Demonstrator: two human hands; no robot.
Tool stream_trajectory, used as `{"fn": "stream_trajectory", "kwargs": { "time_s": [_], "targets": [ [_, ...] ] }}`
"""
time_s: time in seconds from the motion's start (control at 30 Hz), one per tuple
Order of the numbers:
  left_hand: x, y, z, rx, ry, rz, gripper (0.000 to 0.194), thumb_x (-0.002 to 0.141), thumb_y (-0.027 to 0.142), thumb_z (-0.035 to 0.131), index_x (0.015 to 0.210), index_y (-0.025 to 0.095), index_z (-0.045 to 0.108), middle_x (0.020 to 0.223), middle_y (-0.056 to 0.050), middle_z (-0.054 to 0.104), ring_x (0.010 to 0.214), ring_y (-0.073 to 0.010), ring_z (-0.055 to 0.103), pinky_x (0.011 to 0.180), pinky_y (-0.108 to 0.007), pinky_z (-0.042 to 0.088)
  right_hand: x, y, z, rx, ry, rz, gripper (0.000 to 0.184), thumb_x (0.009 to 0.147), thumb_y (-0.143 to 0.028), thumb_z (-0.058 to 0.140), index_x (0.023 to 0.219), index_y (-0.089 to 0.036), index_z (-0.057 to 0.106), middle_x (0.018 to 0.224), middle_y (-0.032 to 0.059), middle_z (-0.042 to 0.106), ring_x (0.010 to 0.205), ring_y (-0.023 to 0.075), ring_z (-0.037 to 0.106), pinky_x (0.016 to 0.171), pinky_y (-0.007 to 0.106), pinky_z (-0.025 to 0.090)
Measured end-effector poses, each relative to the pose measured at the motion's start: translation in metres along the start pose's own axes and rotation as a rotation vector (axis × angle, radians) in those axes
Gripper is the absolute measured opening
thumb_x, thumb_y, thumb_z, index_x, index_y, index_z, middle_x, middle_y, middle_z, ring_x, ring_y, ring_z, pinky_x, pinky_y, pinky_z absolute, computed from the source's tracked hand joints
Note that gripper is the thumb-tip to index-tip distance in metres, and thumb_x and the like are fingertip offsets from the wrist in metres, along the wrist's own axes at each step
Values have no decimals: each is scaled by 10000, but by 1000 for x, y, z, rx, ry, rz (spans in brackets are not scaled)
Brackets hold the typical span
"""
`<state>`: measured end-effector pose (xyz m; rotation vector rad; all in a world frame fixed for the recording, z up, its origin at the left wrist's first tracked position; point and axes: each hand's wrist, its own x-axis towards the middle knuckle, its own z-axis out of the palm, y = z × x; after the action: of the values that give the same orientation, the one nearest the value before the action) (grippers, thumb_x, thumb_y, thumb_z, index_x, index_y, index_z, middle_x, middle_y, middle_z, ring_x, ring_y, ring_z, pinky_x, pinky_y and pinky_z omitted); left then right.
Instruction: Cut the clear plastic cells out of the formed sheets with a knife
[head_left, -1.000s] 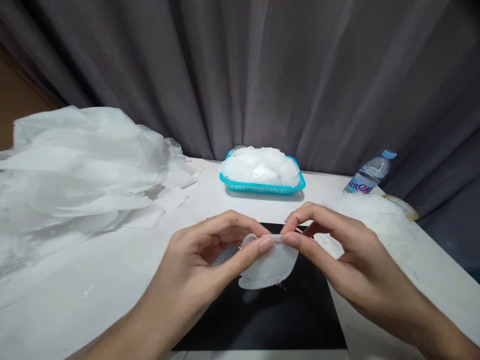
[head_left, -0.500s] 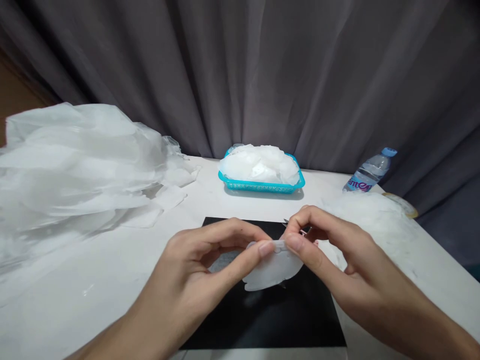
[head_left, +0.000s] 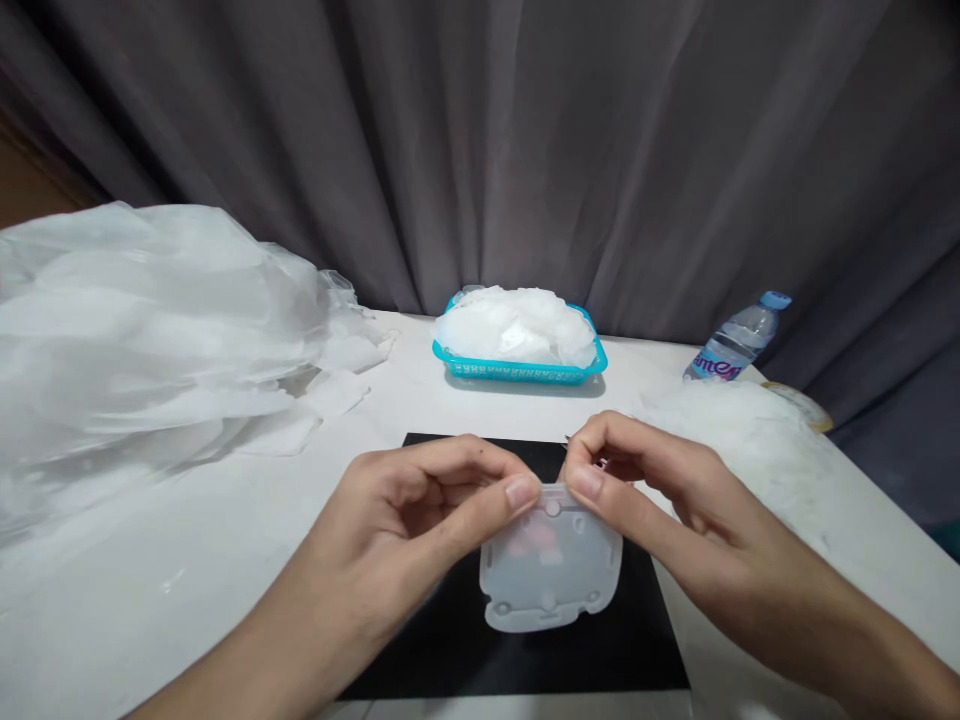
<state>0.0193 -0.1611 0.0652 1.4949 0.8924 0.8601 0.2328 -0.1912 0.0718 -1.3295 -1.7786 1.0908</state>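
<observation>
A small translucent plastic piece point(head_left: 555, 575), flat with rounded corners, a notched lower edge and small round bosses, hangs in front of me. My left hand point(head_left: 450, 520) pinches its top edge near the left corner between thumb and forefinger. At the right end of that same edge, my right hand point(head_left: 645, 510) grips it in a thumb-and-finger pinch. Behind the piece lies a black mat point(head_left: 510, 665) on the white table. A pinkish patch shows through the plastic; what it is I cannot make out. A metal tool tip peeks out behind my right fingers, mostly hidden.
A blue basket point(head_left: 525, 374) heaped with white translucent pieces stands at the back. Large translucent sheets point(head_left: 150, 330) pile up on the left. On the right are a water bottle point(head_left: 739, 340), a whitish heap point(head_left: 750, 440) and a tape roll point(head_left: 799, 405). A grey curtain point(head_left: 525, 150) hangs behind.
The plastic piece has swung so its broad face now points toward me, where before it was seen more edge-on. Both hands keep their pinch in nearly the same place.
</observation>
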Motion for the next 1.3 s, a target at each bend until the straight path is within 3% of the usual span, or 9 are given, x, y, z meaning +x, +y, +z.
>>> {"fn": "stream_trajectory", "kwargs": {
  "time_s": [0.5, 0.7, 0.83, 0.93, 1.03, 1.13, 1.23, 1.3],
  "targets": [
    [-3, -5, 1, 2, 10, 32, 142, 934, 285, 735, 832, 250, 827, 784, 17, 788, 706, -127, 709, 634, -131, 552, 0, 3, -3, -36, 0, -37, 252, 1091, -420, 504, 926, -262, 610, 844, -24, 615, 802, 147, 577, 675, 265, 458],
    [-4, -16, 1, 126, 23, 52, 161, 977, 373, 701, 894, 278, 801, 843, 30, 779, 770, -142, 704, 670, -164, 534, 4, 6, 5, -70, 8, -201, 71, 1053, -345, 617, 1052, -281, 647, 959, -42, 687, 864, 129, 634, 757, 238, 497],
    [7, -33, -4, 180, -11, 12, 235, 1012, 443, 643, 949, 268, 786, 912, 16, 778, 869, -174, 722, 772, -218, 550, 18, 13, 0, -206, 33, -255, 142, 1062, -276, 588, 966, -252, 690, 951, -31, 727, 873, 134, 672, 810, 255, 506],
    [21, -47, -16, 183, 7, 21, 233, 984, 472, 676, 1071, 271, 756, 1060, -2, 785, 1027, -218, 733, 934, -291, 548, 26, 30, -45, -392, 161, -193, 169, 1043, -327, 593, 949, -241, 703, 971, 10, 749, 886, 179, 686, 771, 295, 509],
    [39, -59, -36, 302, 118, 81, 296, 950, 516, 696, 1052, 240, 726, 1046, -33, 769, 1036, -250, 715, 943, -343, 536, 21, 62, -126, -522, 316, -39, 308, 962, -503, 657, 831, -231, 722, 782, 41, 725, 703, 201, 653, 626, 317, 488],
    [63, -65, -56, 440, 202, 158, 347, 955, 553, 656, 1007, 212, 696, 1019, -57, 751, 1004, -263, 694, 931, -379, 527, 5, 102, -199, -440, 348, 154, 350, 867, -572, 736, 800, -231, 780, 700, 79, 716, 595, 207, 627, 507, 323, 467],
    [97, -67, -67, 617, 272, 291, 326, 996, 516, 592, 992, 197, 660, 1000, -71, 730, 941, -247, 674, 882, -368, 522, -6, 135, -230, -352, 465, 208, 372, 865, -523, 737, 686, -202, 794, 603, 114, 697, 484, 198, 613, 441, 330, 465],
    [122, -67, -66, 721, 245, 358, 300, 1013, 472, 561, 979, 190, 657, 1016, -84, 718, 927, -245, 659, 862, -370, 518, -4, 148, -230, -370, 561, 46, 366, 855, -448, 768, 601, -185, 773, 530, 96, 663, 416, 166, 578, 395, 301, 397]
  ]
}}
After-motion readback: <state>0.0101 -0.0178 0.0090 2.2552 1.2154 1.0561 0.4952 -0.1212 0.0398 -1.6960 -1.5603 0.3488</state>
